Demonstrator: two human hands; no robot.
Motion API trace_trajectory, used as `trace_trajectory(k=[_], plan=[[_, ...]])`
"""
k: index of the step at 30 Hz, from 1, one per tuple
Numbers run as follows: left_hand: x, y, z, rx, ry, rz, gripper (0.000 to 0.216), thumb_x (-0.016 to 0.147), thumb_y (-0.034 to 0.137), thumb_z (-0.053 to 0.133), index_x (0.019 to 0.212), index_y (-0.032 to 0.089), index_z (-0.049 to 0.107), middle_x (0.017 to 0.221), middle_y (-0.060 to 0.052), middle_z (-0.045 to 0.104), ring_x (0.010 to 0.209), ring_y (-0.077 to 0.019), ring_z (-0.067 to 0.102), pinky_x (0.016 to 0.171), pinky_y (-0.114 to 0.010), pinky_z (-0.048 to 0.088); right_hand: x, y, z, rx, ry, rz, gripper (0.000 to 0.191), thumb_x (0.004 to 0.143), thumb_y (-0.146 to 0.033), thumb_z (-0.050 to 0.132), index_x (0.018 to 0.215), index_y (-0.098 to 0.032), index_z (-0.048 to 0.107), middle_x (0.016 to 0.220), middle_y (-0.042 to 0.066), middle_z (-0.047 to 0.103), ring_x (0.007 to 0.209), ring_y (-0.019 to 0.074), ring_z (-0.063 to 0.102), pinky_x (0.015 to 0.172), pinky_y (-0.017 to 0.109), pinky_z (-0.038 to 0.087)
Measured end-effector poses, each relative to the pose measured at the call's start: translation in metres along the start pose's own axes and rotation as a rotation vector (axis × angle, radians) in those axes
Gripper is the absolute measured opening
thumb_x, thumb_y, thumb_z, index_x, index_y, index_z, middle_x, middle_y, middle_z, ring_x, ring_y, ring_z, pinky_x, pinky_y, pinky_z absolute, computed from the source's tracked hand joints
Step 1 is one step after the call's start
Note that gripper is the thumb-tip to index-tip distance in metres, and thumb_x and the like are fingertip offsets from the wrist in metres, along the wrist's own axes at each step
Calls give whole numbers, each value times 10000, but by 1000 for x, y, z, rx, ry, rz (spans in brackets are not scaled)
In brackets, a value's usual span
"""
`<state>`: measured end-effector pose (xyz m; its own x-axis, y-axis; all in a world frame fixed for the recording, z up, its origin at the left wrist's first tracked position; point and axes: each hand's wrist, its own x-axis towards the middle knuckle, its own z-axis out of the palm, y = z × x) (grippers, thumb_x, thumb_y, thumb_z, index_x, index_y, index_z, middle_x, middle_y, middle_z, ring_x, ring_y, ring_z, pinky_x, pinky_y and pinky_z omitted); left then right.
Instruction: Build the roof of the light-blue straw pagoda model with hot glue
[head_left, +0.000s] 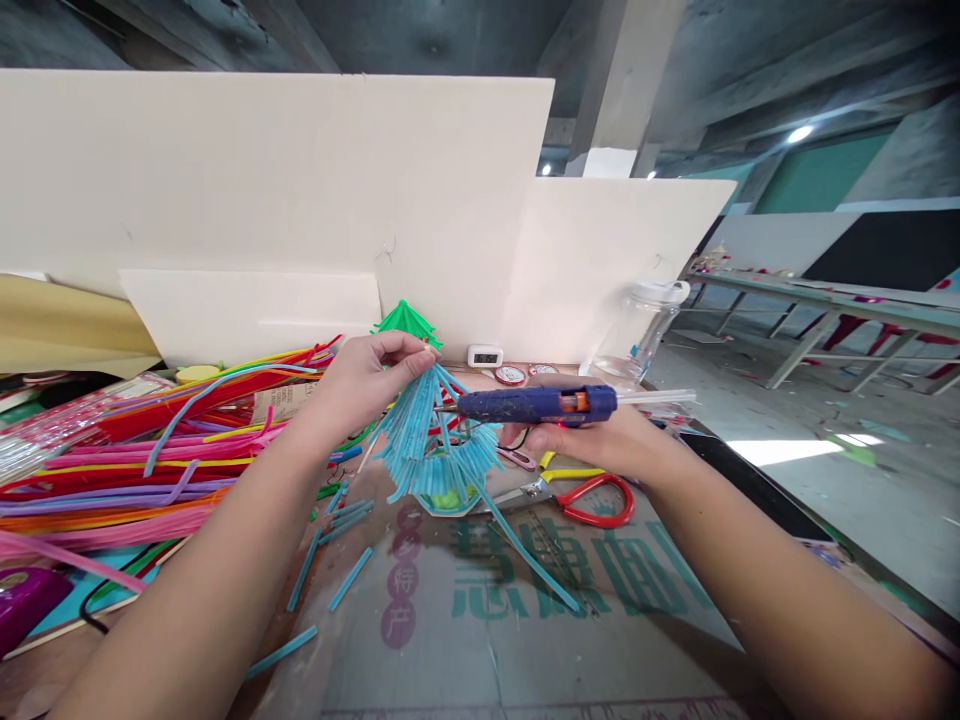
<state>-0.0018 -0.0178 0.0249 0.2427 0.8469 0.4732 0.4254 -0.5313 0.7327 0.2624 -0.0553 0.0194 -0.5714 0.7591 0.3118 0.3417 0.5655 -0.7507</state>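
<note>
My left hand [379, 375] pinches the top of a light-blue pipe-cleaner craft piece [424, 445], whose many strips fan downward like a tiered roof. In my right hand [592, 440] is a dark-blue hot glue gun [536, 404], its nozzle pointing left against or close to the strips. A clear glue stick [660, 397] juts from the gun's back end. One long blue pipe cleaner [536, 555] trails from the piece toward the lower right. Under the piece shows a pale-green base [450, 498]. Scissors [596, 500] with red and yellow handles lie below the gun.
Bundles of coloured pipe cleaners [150, 470] cover the left side. Cut blue pieces [350, 578] lie on the printed board [435, 660]. Behind are a green umbrella-shaped piece [405, 322], a small digital timer [485, 356] and a clear jug [637, 330], before white panels [262, 180].
</note>
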Motion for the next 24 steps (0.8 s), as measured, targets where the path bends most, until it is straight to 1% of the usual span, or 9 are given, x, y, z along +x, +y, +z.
trace_trajectory(k=[2,7,9,11,14,16,19,22,24], plan=[[0,0,0,-10,0,-7,399,817,544,588,900,165,681,784,-23,675,610,-124,528,554,-227,397,0,5,0,19,-11,8,354,814,-501,626,1034,-223,650,731,6,670,639,169,614,607,307,510],[0,0,0,-6,0,3,391,819,540,588,898,169,680,793,-22,673,609,-120,519,550,-223,389,3,7,0,-50,153,-32,399,753,-470,701,1059,-234,601,728,-2,644,707,183,616,637,301,502],[0,0,0,-3,2,9,391,820,539,587,894,166,681,791,-25,673,618,-125,521,550,-222,390,4,5,1,-58,195,-37,376,736,-463,710,1000,-226,584,740,-3,626,713,179,604,635,292,490],[0,0,0,2,7,13,397,817,543,587,892,165,682,790,-28,674,628,-130,528,556,-224,396,6,3,1,-56,215,-42,378,707,-461,726,943,-217,559,735,-12,600,674,161,579,604,274,471],[0,0,0,7,9,9,404,815,551,585,894,167,683,787,-28,671,630,-134,530,558,-228,400,6,3,1,-37,214,-21,394,684,-449,740,922,-210,536,693,-31,572,604,137,542,556,256,445],[0,0,0,12,10,7,400,816,552,582,894,173,684,782,-26,667,620,-132,522,551,-227,393,6,3,1,-34,212,-9,370,694,-433,736,919,-213,541,671,-39,572,593,136,541,557,258,446],[0,0,0,13,6,0,394,819,546,580,899,175,685,764,-24,659,605,-130,509,537,-225,378,7,6,2,-40,219,-16,337,701,-413,735,910,-221,554,681,-38,593,622,148,566,588,274,466],[0,1,0,3,4,-6,391,816,539,584,895,169,685,734,-21,649,591,-130,500,526,-225,365,8,9,2,-40,203,-36,345,687,-406,749,912,-224,562,743,-18,630,694,172,603,622,288,485],[0,1,0,4,3,-3,388,817,536,585,896,170,685,715,-17,643,586,-129,495,524,-225,360,8,10,4,-54,201,-14,354,680,-411,758,919,-233,568,738,-17,631,694,176,603,614,287,480]])
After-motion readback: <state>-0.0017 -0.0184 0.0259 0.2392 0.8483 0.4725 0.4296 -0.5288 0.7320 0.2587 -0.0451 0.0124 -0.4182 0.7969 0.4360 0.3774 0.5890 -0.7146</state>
